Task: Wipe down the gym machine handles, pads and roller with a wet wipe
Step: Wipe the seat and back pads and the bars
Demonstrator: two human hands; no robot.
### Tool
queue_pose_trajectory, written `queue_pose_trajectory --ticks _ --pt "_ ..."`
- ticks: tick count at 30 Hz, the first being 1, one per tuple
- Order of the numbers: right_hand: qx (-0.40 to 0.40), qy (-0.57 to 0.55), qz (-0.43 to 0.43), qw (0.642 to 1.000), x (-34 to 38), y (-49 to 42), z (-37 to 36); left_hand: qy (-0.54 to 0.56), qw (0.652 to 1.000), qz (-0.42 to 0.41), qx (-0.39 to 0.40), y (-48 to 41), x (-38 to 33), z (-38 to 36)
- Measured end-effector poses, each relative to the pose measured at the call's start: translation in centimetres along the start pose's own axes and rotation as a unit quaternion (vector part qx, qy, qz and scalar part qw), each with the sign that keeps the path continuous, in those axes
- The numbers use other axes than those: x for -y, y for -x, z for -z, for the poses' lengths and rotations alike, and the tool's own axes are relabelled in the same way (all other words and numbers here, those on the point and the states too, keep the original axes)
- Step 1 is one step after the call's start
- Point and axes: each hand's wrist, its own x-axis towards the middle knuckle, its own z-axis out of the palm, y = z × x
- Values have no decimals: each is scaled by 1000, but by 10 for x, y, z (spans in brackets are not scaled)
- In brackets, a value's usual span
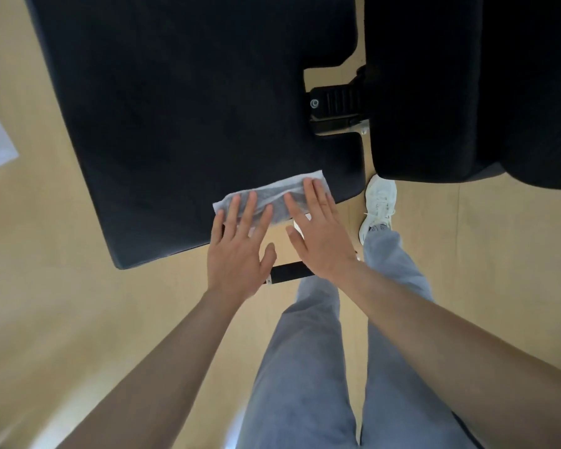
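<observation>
With flat, released fingers, the left hand [237, 254] and right hand [321, 234] press the wet wipe [272, 194] onto the large black pad [182, 124]; next probably a firm sweep across it

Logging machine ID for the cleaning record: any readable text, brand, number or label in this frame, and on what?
No readable text anywhere.
Round emblem on the black bracket between the pads: a mark only, too small to read.
Small light tag on the black bar by the left hand: blurred, unreadable.

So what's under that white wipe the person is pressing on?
The wet wipe lies flat on the large black pad, near its front edge. The left hand and right hand rest fingers on it, open. The pad's surface directly beneath the wipe is covered.
</observation>
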Motion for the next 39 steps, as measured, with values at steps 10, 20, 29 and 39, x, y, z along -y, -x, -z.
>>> queue_pose_trajectory --ticks 10,20,29,39 --pt "-26 28 64 997 38 -126 53 26 985 153 -80 -74 69 46" --pt "-20 49 113 992 26 -83 33 31 987 137 -72 -11 47 20" --pt "24 95 169 981 28 -19 6 47 990 130 -29 62 12 -8" --pt "-11 80 206 975 85 -96 25 62 970 224 -70 29 74 16"
